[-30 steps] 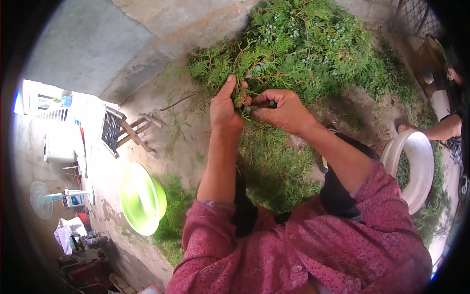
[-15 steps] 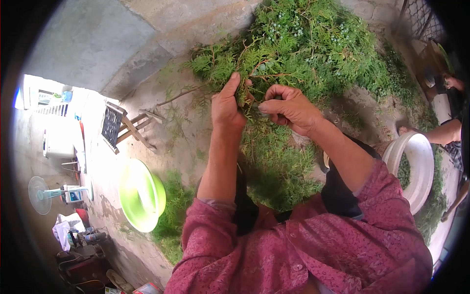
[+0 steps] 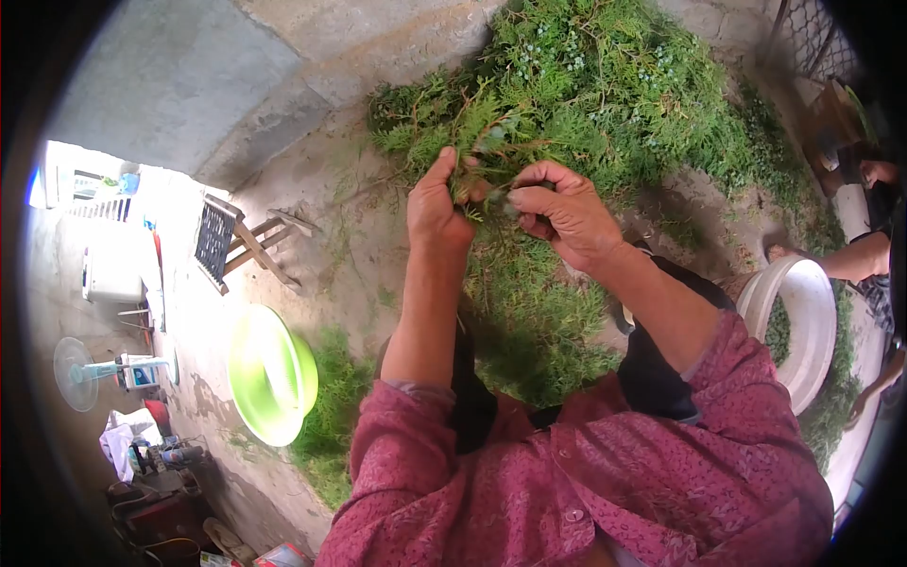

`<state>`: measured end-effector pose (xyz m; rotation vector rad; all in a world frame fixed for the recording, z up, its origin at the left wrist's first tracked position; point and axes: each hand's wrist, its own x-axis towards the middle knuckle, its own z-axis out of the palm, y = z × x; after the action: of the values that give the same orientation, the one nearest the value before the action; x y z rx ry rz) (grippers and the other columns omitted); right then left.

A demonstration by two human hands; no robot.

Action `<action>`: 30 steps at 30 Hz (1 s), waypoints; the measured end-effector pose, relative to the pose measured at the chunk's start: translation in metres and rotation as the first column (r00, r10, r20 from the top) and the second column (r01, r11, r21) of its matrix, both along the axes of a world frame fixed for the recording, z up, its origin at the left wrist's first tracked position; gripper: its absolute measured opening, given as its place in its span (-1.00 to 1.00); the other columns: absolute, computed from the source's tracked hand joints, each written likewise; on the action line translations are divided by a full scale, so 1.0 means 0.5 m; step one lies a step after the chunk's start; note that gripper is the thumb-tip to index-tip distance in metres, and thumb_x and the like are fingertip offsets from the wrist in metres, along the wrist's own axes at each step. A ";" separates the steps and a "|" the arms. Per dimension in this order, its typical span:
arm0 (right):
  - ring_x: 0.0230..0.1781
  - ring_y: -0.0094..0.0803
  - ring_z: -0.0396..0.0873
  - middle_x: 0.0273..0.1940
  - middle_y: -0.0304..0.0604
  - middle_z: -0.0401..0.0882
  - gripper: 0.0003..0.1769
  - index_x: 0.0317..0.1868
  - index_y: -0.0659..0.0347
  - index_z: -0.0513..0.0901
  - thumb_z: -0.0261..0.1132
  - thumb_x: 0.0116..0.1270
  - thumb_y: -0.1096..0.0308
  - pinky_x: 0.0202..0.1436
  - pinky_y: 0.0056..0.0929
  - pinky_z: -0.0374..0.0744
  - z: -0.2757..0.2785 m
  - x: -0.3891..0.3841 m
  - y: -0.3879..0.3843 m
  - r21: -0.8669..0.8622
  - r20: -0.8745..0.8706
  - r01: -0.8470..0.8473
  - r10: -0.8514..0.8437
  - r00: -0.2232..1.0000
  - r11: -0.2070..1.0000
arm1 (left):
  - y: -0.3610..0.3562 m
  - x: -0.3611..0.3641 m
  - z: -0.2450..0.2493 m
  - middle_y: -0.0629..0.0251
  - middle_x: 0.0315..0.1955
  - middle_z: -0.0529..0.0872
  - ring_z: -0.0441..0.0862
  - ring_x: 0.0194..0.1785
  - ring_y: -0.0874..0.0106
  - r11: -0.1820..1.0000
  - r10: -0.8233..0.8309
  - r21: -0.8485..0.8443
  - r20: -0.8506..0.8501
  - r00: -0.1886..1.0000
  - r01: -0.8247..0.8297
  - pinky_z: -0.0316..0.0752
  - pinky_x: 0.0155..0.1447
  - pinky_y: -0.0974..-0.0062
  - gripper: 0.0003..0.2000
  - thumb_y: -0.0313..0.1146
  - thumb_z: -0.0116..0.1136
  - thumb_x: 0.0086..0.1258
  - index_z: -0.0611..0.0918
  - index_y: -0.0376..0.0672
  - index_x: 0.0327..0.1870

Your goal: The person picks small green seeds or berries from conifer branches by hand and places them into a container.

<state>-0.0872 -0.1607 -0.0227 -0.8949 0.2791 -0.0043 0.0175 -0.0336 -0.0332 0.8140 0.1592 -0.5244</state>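
Note:
My left hand (image 3: 440,210) is closed around the stem of a leafy evergreen branch (image 3: 485,121) with flat, scale-like sprays, thumb pointing up. Close to its right, my right hand (image 3: 569,212) is pinched at the branch's lower side. Blur and the fingers hide what sits in that pinch. Beyond both hands lies a big heap of evergreen branches (image 3: 624,113), dotted with small bluish-green cones. Loose green sprays (image 3: 534,307) cover the ground beneath my hands and between my legs.
A lime-green basin (image 3: 260,378) and a folding stool (image 3: 248,244) stand to the left. At the right is a white tub (image 3: 805,331) with green bits inside; another person's arm (image 3: 858,255) reaches near it. A fan (image 3: 90,373) stands far left, and a concrete wall (image 3: 189,85) rises ahead.
The held branch has shifted and turned slightly, and its tip is blurred. My right hand has moved a little to the right, still pinched. At far right, the other person's hand has moved slightly.

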 end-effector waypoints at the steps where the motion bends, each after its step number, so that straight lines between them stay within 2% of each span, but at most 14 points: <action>1: -0.59 -0.62 0.43 -0.49 -0.31 0.50 -0.86 -0.33 0.18 0.52 0.28 0.07 0.45 -0.61 -0.70 0.32 -0.002 -0.003 -0.002 0.009 0.011 0.004 -0.004 1.000 1.000 | 0.004 0.008 0.004 0.30 -0.50 0.58 0.42 -0.56 0.46 1.000 0.002 -0.001 -0.001 1.000 -0.002 0.36 -0.49 0.49 -0.91 -0.36 0.07 0.27 0.51 -0.16 -0.32; 2: -0.59 -0.62 0.43 -0.49 -0.31 0.50 -0.86 -0.33 0.18 0.52 0.28 0.07 0.45 -0.61 -0.70 0.32 -0.004 -0.011 -0.012 0.009 0.010 0.002 -0.002 1.000 1.000 | 0.016 0.026 0.012 0.30 -0.49 0.58 0.41 -0.55 0.46 0.989 0.141 0.047 -0.044 0.989 -0.139 0.36 -0.48 0.49 -0.91 -0.35 0.08 0.27 0.50 -0.15 -0.32; 3: -0.58 -0.60 0.43 -0.45 -0.30 0.50 -0.88 -0.32 0.19 0.51 0.25 0.11 0.45 -0.62 -0.70 0.32 -0.006 -0.021 -0.026 0.138 -0.001 -0.045 0.045 0.999 0.989 | 0.030 0.043 0.020 0.31 -0.48 0.57 0.40 -0.53 0.46 0.957 0.280 0.101 -0.080 0.957 -0.272 0.36 -0.47 0.50 -0.90 -0.35 0.09 0.27 0.50 -0.14 -0.31; 4: -0.57 -0.58 0.44 -0.42 -0.28 0.50 -0.90 -0.31 0.19 0.50 0.21 0.14 0.44 -0.63 -0.70 0.31 -0.005 -0.025 -0.033 0.267 -0.006 -0.088 0.093 0.996 0.960 | 0.043 0.056 0.023 0.32 -0.46 0.56 0.38 -0.51 0.47 0.965 0.255 0.068 -0.006 0.967 -0.254 0.35 -0.46 0.51 -0.89 -0.34 0.10 0.27 0.49 -0.15 -0.30; 7: -0.56 -0.56 0.44 -0.37 -0.25 0.51 -0.93 -0.30 0.19 0.49 0.17 0.18 0.44 -0.65 -0.69 0.27 0.014 -0.021 -0.028 0.227 -0.165 -0.066 0.105 0.981 0.972 | 0.035 0.038 0.033 0.32 -0.46 0.55 0.36 -0.50 0.49 0.972 0.232 0.053 -0.059 0.971 -0.229 0.34 -0.47 0.52 -0.89 -0.35 0.10 0.26 0.49 -0.16 -0.29; 8: -0.56 -0.56 0.44 -0.37 -0.25 0.51 -0.93 -0.30 0.19 0.49 0.17 0.18 0.44 -0.65 -0.69 0.27 0.013 -0.016 -0.025 0.226 -0.166 -0.065 0.104 0.981 0.972 | 0.027 0.031 0.036 0.32 -0.46 0.55 0.36 -0.50 0.49 0.972 0.232 0.053 -0.060 0.971 -0.229 0.34 -0.47 0.52 -0.89 -0.35 0.10 0.26 0.49 -0.16 -0.29; 10: -0.55 -0.59 0.44 -0.41 -0.28 0.51 -0.91 -0.30 0.18 0.50 0.20 0.17 0.42 -0.65 -0.69 0.27 0.006 -0.008 -0.018 0.066 -0.142 -0.155 0.163 0.976 0.986 | 0.015 0.018 0.041 0.30 -0.48 0.57 0.38 -0.52 0.49 0.972 0.215 0.099 0.003 0.977 -0.214 0.33 -0.48 0.52 -0.90 -0.36 0.10 0.26 0.51 -0.16 -0.29; 14: -0.58 -0.62 0.43 -0.44 -0.30 0.52 -0.86 -0.29 0.17 0.52 0.27 0.14 0.38 -0.67 -0.69 0.25 -0.009 -0.003 -0.007 0.024 -0.095 -0.166 0.168 0.981 0.986 | 0.017 0.025 0.017 0.34 -0.47 0.58 0.43 -0.59 0.46 0.986 0.138 0.082 0.104 0.985 -0.147 0.41 -0.47 0.49 -0.87 -0.32 0.12 0.25 0.48 -0.12 -0.28; 16: -0.63 -0.65 0.40 -0.47 -0.34 0.52 -0.79 -0.29 0.17 0.53 0.35 0.09 0.34 -0.69 -0.69 0.24 -0.007 -0.001 0.005 -0.052 -0.100 -0.168 0.163 0.982 0.984 | 0.017 0.023 0.015 0.31 -0.48 0.59 0.43 -0.60 0.47 0.997 0.080 0.000 0.127 0.989 -0.080 0.41 -0.48 0.49 -0.88 -0.33 0.11 0.26 0.49 -0.13 -0.28; 19: -0.68 -0.65 0.36 -0.47 -0.34 0.52 -0.76 -0.30 0.18 0.53 0.38 0.06 0.31 -0.70 -0.69 0.24 -0.011 0.008 0.011 -0.005 -0.105 -0.179 0.177 0.979 0.984 | -0.001 0.010 0.022 0.28 -0.49 0.59 0.39 -0.62 0.49 0.982 0.164 0.082 0.093 0.982 -0.172 0.36 -0.51 0.51 -0.89 -0.35 0.08 0.27 0.49 -0.16 -0.29; 23: -0.68 -0.66 0.35 -0.48 -0.35 0.51 -0.78 -0.31 0.18 0.53 0.37 0.07 0.33 -0.69 -0.67 0.25 -0.011 0.017 0.013 0.057 -0.142 -0.162 0.168 0.975 0.985 | -0.011 -0.005 0.033 0.28 -0.51 0.58 0.36 -0.63 0.50 0.974 0.188 0.102 0.121 0.975 -0.201 0.30 -0.54 0.51 -0.91 -0.38 0.07 0.28 0.48 -0.17 -0.31; 26: -0.68 -0.66 0.36 -0.50 -0.34 0.51 -0.82 -0.33 0.18 0.53 0.34 0.08 0.37 -0.69 -0.67 0.27 -0.010 0.018 0.011 0.059 -0.166 -0.138 0.146 0.975 0.989 | 0.001 0.000 0.029 0.28 -0.55 0.56 0.35 -0.63 0.50 0.986 0.143 0.073 0.093 0.985 -0.150 0.26 -0.55 0.53 -0.89 -0.36 0.07 0.28 0.48 -0.19 -0.32; 29: -0.67 -0.65 0.37 -0.52 -0.33 0.50 -0.84 -0.34 0.20 0.53 0.33 0.08 0.39 -0.67 -0.65 0.30 -0.003 0.013 0.009 -0.035 -0.134 -0.099 0.094 0.987 0.994 | 0.013 0.013 0.000 0.29 -0.59 0.53 0.32 -0.63 0.49 0.997 0.075 -0.001 0.007 0.997 -0.075 0.27 -0.53 0.54 -0.87 -0.34 0.07 0.28 0.47 -0.21 -0.32; 30: -0.66 -0.64 0.38 -0.53 -0.33 0.49 -0.84 -0.34 0.21 0.53 0.33 0.08 0.40 -0.65 -0.66 0.31 -0.002 0.007 0.013 -0.071 -0.097 -0.034 0.027 0.995 0.997 | 0.014 0.019 -0.013 0.29 -0.55 0.55 0.34 -0.61 0.49 0.999 0.044 -0.004 -0.024 0.999 -0.044 0.29 -0.53 0.52 -0.88 -0.34 0.07 0.28 0.48 -0.18 -0.32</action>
<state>-0.0836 -0.1543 -0.0239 -0.9725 0.3565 0.0571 0.0270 -0.0265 -0.0395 0.7989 0.1973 -0.4930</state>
